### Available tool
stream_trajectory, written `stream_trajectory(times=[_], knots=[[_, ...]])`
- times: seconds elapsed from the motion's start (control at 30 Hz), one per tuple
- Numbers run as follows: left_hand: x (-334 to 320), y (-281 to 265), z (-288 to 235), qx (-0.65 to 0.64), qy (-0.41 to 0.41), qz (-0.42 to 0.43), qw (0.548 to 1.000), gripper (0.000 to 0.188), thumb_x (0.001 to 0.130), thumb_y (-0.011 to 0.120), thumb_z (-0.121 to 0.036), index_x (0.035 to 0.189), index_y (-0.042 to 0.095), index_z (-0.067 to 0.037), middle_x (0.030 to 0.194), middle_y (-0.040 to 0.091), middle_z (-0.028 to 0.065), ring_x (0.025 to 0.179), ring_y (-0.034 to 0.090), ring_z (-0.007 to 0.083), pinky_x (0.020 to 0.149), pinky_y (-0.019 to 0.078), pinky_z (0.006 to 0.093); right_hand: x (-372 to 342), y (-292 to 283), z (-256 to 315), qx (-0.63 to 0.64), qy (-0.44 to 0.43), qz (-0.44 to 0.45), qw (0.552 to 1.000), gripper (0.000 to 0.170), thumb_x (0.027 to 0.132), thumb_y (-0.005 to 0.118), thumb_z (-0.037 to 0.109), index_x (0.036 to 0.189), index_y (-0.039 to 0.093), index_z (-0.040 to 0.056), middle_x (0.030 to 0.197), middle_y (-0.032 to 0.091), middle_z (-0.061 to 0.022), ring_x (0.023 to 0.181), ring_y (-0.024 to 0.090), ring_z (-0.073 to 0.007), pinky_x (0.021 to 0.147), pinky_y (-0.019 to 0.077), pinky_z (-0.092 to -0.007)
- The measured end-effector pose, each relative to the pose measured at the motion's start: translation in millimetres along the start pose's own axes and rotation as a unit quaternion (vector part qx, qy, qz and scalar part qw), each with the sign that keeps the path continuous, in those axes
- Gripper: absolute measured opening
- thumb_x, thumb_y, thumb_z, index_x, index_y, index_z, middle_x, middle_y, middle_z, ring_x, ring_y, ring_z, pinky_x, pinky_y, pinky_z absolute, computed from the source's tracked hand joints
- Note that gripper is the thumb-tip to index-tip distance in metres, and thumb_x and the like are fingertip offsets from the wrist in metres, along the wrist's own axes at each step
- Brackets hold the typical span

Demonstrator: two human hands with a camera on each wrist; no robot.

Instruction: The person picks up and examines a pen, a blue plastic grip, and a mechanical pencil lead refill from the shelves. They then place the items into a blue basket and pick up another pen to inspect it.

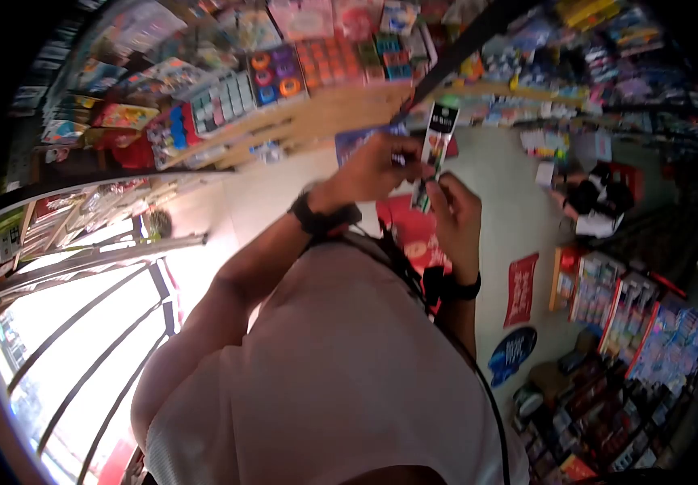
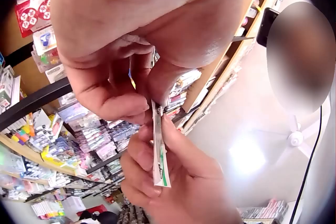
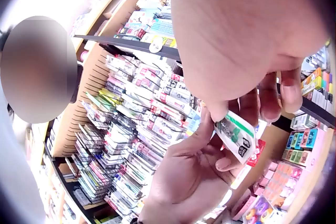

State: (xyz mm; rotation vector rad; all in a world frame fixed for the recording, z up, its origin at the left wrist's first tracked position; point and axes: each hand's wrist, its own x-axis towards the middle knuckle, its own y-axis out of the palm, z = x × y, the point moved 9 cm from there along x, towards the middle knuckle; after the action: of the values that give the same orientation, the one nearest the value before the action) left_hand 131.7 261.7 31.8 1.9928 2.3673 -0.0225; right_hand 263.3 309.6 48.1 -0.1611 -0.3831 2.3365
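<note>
There are two bare hands, one left hand [image 1: 377, 167] and one right hand [image 1: 458, 214], and between them one slim flat white packet with a black end [image 1: 441, 129]. The black wrist straps [image 1: 307, 217] are two, one for each arm. On the pale floor [image 1: 506, 186] I count two flat red signs [image 1: 521, 289] and one round dark-blue sticker [image 1: 513, 353]. I see also one white ceiling fan [image 2: 295, 138]. The small packaged goods [image 3: 131, 134] are too many to be counted.
</note>
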Motion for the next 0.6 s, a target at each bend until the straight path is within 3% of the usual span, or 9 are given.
stream_trajectory(times=[0.13,0.2,0.27,0.57,0.6], knots=[[-12,3,31,0.054,-0.015,0.027,0.998,0.015,0.092,0.068,-0.012,0.085,0.065,0.001,0.070,0.059,-0.0002,0.064,0.055,0.0057,0.056,0.0434,0.0246,-10,13,-14,-0.050,0.034,0.029,0.998,0.017,0.092,0.065,0.007,0.082,0.056,-0.0034,0.064,0.051,-0.0069,0.056,0.046,-0.0098,0.053,0.0377,-0.0264],[-11,1,40,0.015,-0.036,0.028,0.999,0.020,0.088,0.072,-0.012,0.078,0.061,0.002,0.063,0.056,0.0078,0.058,0.049,0.0142,0.058,0.0427,0.0319,-4,18,-25,-0.050,0.046,0.035,0.997,0.016,0.092,0.066,0.007,0.083,0.058,-0.0037,0.064,0.053,-0.0073,0.056,0.049,-0.0102,0.054,0.0389,-0.0264],[-12,2,59,0.016,-0.037,0.034,0.999,0.020,0.088,0.072,-0.012,0.078,0.061,0.001,0.063,0.057,0.0080,0.059,0.050,0.0146,0.059,0.0429,0.0319,-12,24,-38,-0.050,0.089,0.061,0.993,0.014,0.091,0.066,0.007,0.083,0.061,-0.0035,0.064,0.056,-0.0072,0.056,0.051,-0.0105,0.054,0.0399,-0.0262],[-29,-15,77,0.088,-0.010,0.018,0.996,0.015,0.088,0.071,-0.011,0.081,0.064,0.002,0.069,0.062,0.0093,0.063,0.059,0.0184,0.064,0.0478,0.0315,-13,50,-75,-0.048,0.114,0.097,0.988,0.013,0.091,0.067,0.007,0.083,0.062,-0.0024,0.066,0.057,-0.0055,0.056,0.049,-0.0081,0.053,0.0387,-0.0252],[-32,-17,86,0.072,-0.025,0.022,0.997,0.010,0.088,0.070,-0.008,0.086,0.067,0.002,0.075,0.065,0.0077,0.067,0.060,0.0169,0.067,0.0490,0.0310,-11,55,-76,-0.049,0.116,0.101,0.987,0.013,0.091,0.067,0.007,0.083,0.062,-0.0024,0.066,0.057,-0.0055,0.056,0.049,-0.0081,0.053,0.0387,-0.0252]])
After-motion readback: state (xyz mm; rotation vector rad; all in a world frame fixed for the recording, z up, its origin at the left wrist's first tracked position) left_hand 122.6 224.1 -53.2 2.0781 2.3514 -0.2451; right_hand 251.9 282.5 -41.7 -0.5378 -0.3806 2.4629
